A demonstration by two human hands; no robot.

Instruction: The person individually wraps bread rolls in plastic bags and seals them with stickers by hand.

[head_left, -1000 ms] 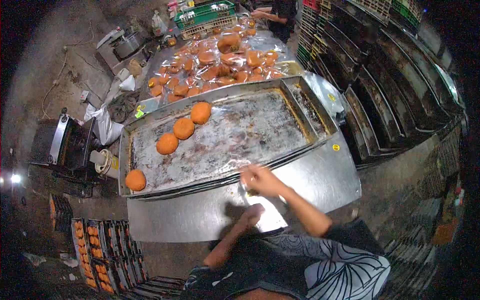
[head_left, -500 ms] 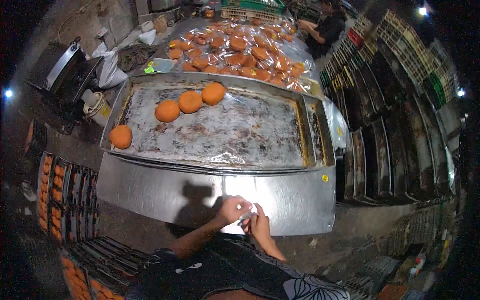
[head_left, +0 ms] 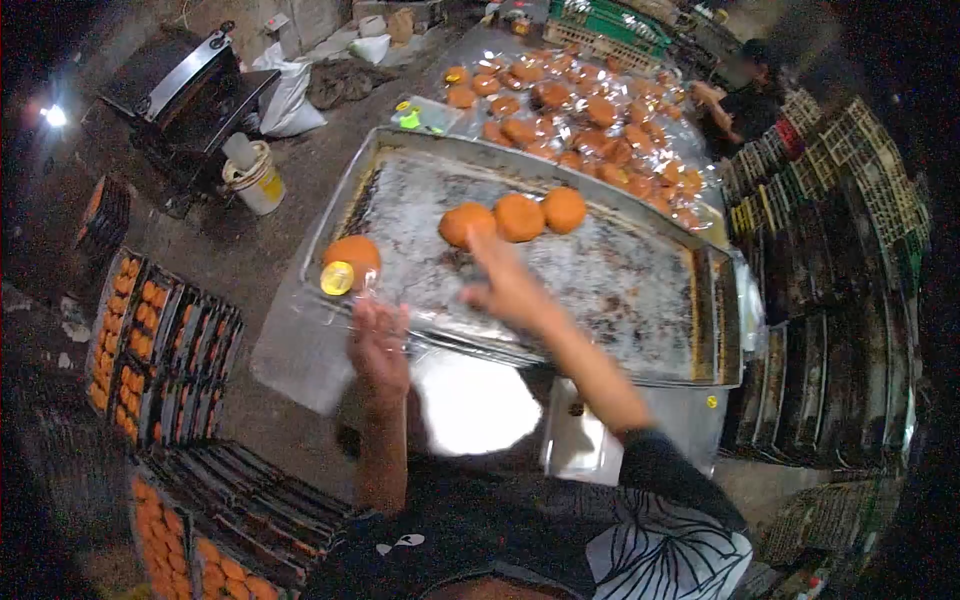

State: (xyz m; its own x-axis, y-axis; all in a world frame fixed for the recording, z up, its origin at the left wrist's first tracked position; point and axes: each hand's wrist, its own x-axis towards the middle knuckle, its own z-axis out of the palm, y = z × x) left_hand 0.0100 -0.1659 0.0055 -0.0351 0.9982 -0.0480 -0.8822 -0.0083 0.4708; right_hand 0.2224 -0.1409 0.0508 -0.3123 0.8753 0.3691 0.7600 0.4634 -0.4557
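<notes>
My left hand (head_left: pixel 380 345) is raised at the tray's near left rim, holding a clear plastic bag (head_left: pixel 368 292) with a round yellow label (head_left: pixel 338 278). The label overlaps a lone orange-brown bun (head_left: pixel 353 254) in this view. Farther in, my right hand (head_left: pixel 505 280) stretches over the metal tray (head_left: pixel 420 180), slightly blurred, thumb and fingers apart. Its fingertips are right at the nearest bun (head_left: pixel 464 221) of a row. Two more buns, a middle one (head_left: pixel 519 218) and a far one (head_left: pixel 565 210), continue that row.
Many bagged buns (head_left: pixel 600 110) cover the table beyond the tray. Racks of trays with buns (head_left: pixel 130 340) stand at left, near a white bucket (head_left: pixel 258 180). Stacked dark trays (head_left: pixel 850 330) and crates (head_left: pixel 860 150) line the right. Another person (head_left: pixel 750 95) is at the back right.
My hands were together over the near metal surface, handling a small clear piece. Now they are apart: left by the lone bun, right reaching to the row. The view has shifted.
</notes>
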